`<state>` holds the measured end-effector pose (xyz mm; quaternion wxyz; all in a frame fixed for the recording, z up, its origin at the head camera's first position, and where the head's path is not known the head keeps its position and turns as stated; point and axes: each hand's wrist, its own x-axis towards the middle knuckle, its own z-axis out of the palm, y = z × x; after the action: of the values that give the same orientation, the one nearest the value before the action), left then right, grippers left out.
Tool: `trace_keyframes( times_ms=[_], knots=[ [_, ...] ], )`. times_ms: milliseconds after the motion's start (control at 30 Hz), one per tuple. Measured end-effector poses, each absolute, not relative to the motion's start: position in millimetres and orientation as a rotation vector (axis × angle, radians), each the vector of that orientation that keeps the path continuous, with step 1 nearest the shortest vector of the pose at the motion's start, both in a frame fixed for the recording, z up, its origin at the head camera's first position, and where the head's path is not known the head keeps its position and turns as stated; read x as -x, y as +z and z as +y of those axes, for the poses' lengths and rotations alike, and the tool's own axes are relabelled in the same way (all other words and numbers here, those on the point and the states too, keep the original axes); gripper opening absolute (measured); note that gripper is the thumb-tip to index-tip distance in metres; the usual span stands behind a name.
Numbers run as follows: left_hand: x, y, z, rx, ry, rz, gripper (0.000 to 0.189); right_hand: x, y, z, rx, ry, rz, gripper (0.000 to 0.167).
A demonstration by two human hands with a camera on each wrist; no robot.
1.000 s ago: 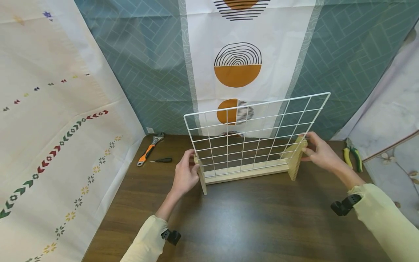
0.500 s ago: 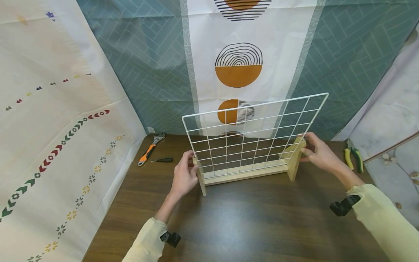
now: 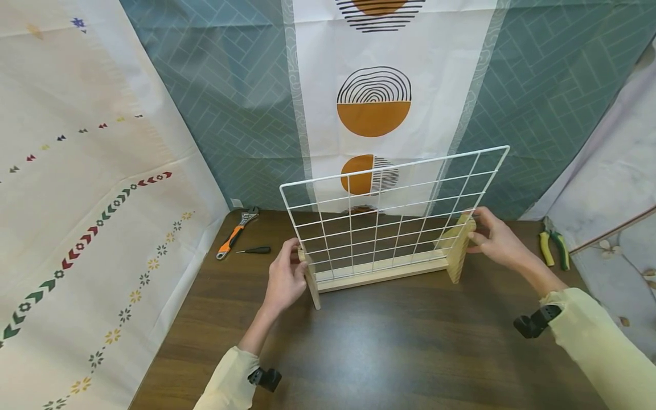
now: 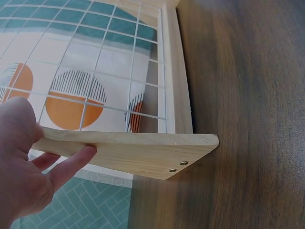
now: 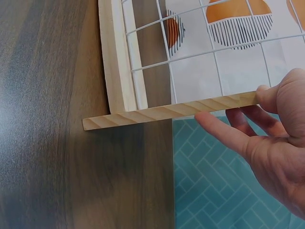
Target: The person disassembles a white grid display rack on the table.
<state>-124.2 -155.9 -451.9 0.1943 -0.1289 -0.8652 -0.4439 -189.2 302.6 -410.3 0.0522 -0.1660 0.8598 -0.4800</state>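
Largest is the hanging cloth (image 3: 246,114), which closes the far side. Before it lies the brown bench (image 3: 389,353), and on its far half, in the middle, seems to stand the wire grid (image 3: 377,211) in its wooden frame. The left end of the frame is nearer than the right one. The grid rises between the left side board (image 3: 310,279) and the right side board (image 3: 458,256); probably these boards serve to keep it up, and the base bar (image 3: 384,273) to keep them apart.

The left hand (image 3: 287,278) pinches the left side board high up, with the fingers clamped on it. The right hand (image 3: 497,239) does likewise on the right side board, perhaps so that both ends remain level.

The wrench (image 3: 234,234) lies at left and the pliers (image 3: 561,246) at right, likely to leave space for the frame. Beside the wrench is the screwdriver (image 3: 256,250). Smallest, two metal dots (image 4: 184,163), which are probably screw heads, sit low on the left side board.
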Motion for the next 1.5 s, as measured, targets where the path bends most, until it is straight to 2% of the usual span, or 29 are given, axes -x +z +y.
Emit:
trace_keyframes(
  times_ms=[1500],
  knots=[
    [101.5, -454.3, -175.1, 0.34, -1.186, -2.396, 0.051, 190.4, -411.9, 280.6, 0.546, -1.457, 2.593, 0.045]
  ],
)
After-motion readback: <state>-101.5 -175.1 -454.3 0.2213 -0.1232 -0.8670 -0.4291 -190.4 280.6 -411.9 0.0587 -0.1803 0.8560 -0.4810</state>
